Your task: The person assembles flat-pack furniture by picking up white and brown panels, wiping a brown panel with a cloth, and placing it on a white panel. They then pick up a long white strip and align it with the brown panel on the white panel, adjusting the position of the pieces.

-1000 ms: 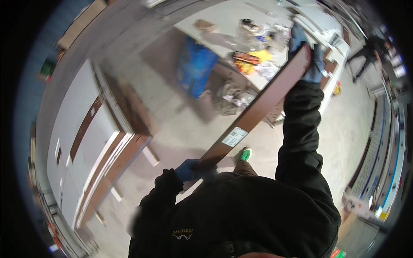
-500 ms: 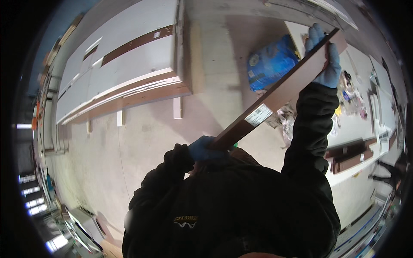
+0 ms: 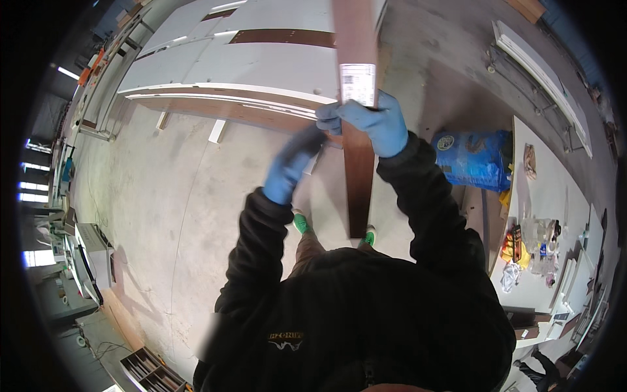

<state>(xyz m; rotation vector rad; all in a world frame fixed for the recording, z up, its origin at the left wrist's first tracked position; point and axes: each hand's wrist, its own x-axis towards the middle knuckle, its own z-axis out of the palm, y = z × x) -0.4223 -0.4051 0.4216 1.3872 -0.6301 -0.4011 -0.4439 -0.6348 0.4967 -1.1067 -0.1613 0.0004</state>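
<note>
A long, narrow dark brown board (image 3: 360, 176) with a white label stands out in front of me, its far end running past the top edge of the view. My right hand (image 3: 384, 125), in a blue glove, is closed around its edge just below the label. My left hand (image 3: 292, 162), also gloved, is at the board's left side, smeared by motion. Its fingertips come close to the board and the right hand's fingers; whether they touch cannot be made out. The board's near end hangs above my green shoes.
A stack of large white and brown panels (image 3: 274, 68) lies ahead to the left. To the right are a blue plastic sack (image 3: 471, 159) and a white table (image 3: 532, 186) with bottles and small items. A wheeled rack with panels (image 3: 542, 78) stands far right.
The board has swung from slanting up to the right to pointing nearly straight ahead. My right hand now holds it near the label; my left hand has left its near end.
</note>
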